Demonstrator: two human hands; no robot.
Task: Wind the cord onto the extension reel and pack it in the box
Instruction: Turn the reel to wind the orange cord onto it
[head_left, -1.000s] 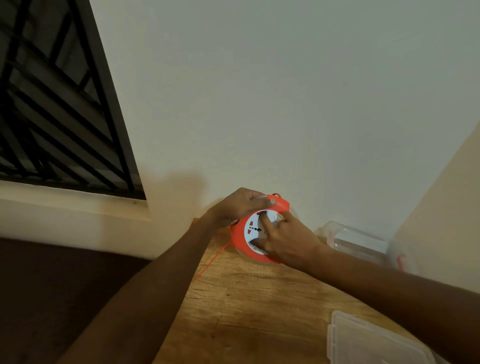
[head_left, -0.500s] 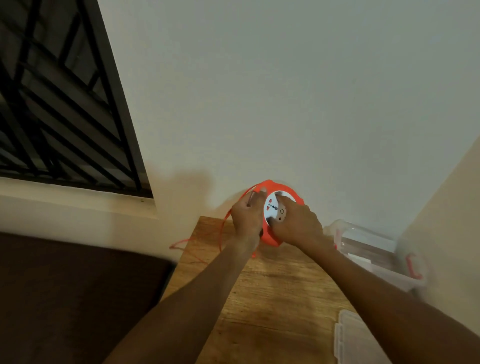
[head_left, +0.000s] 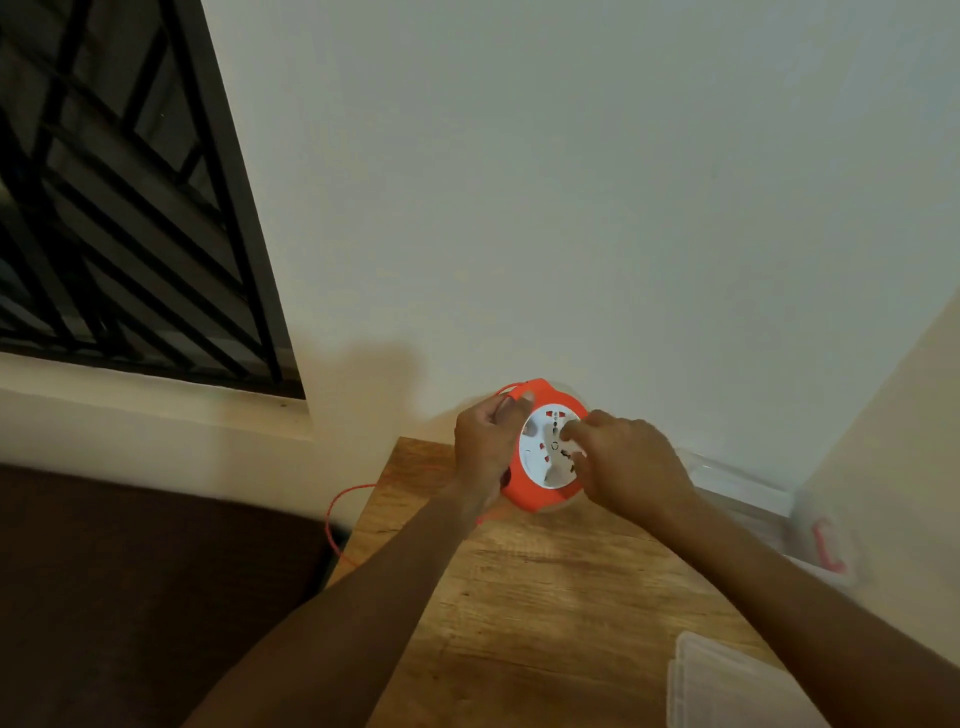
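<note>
Pale wall fills most of what you see, with a dark window (head_left: 119, 208) and its black bars up on your left. Below you is a wooden worktop (head_left: 519, 613), pushed into the corner of the room.

You hold the orange extension reel (head_left: 540, 452) up near the far edge of the worktop, close to the wall. Its round white face with the plug holes looks back at you. Your left hand (head_left: 485, 452) wraps around the left side of the reel, thumb up near the top rim, so its grip is closed on the reel. Your right hand (head_left: 628, 467) is at the right side, with its fingers (head_left: 574, 431) curled in on the white face. That grip looks narrow and it touches the reel.

A thin orange cord (head_left: 337, 514) hangs in a loop off the left edge of the worktop and runs back up under your left hand. Part of it also shows at the top of the reel.

To your right, against the wall, sits the clear box (head_left: 748, 493) with a red latch (head_left: 826, 545). It is blurry. A clear lid (head_left: 727, 686) lies flat on the worktop near your right arm.
</note>
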